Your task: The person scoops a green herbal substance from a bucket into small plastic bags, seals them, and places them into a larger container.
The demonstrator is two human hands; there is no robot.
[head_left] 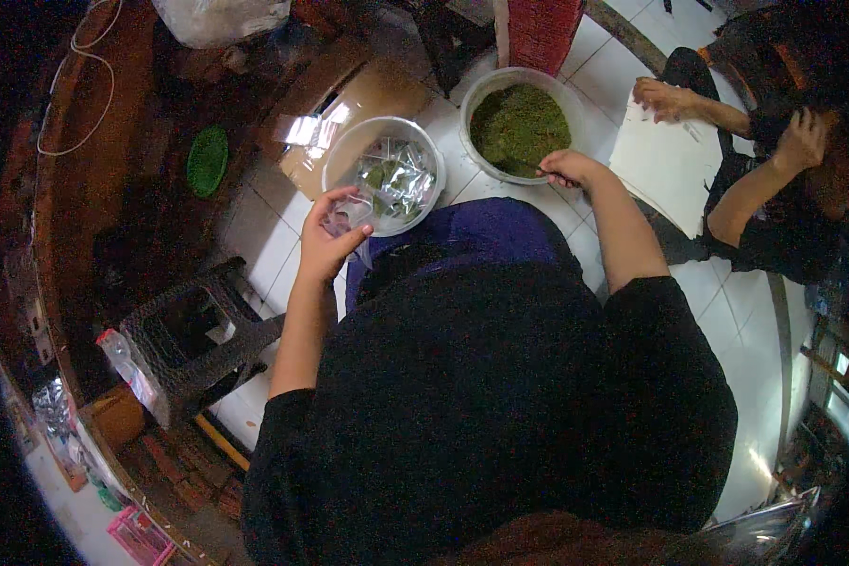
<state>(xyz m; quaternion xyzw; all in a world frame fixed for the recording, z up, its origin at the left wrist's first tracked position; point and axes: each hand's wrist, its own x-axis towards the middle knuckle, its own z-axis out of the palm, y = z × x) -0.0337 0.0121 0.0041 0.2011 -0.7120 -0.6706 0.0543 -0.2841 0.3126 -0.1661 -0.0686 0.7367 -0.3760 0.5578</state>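
My left hand [332,234] holds a small clear plastic bag [349,211] between thumb and fingers, over the near rim of a translucent round tub [333,162]. Inside that tub lie several clear packets [407,174], some with green contents. My right hand [572,168] is closed at the near right rim of a second whitish tub [469,102], which is filled with finely chopped dry green leaf [522,123]. A thin dark handle [541,173] shows at its fingertips; the rest of that utensil cannot be made out.
To the right, another person's hand [665,99] rests on white paper sheets [660,156]. A dark plastic stool [174,377] stands at left, with a green basket [208,160] beyond it. Cardboard [373,99] lies behind the packet tub, and a red upright object [541,38] behind the leaf tub.
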